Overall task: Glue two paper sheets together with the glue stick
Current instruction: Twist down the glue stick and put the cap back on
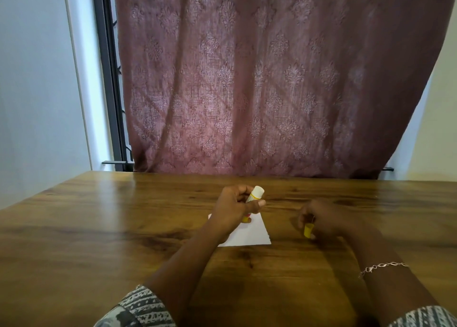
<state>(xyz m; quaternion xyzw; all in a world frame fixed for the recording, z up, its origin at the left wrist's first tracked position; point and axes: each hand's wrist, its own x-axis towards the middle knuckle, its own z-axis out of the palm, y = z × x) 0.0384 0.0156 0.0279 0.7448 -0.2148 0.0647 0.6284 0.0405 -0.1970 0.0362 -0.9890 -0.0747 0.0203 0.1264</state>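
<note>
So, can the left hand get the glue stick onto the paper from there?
Probably yes: the left hand holds the glue stick just over the paper, nothing between them, and the right hand with the yellow cap sits off to the side.

Your wooden table (99, 227) shows a glossy, dark-streaked grain. Flat on it, near the middle, lies white paper (249, 232), partly hidden.

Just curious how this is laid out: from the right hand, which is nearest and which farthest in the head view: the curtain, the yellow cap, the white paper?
1. Yellow cap, held in the right hand itself.
2. White paper, flat on the table to that hand's left.
3. Curtain, hanging behind the table's far edge.
</note>
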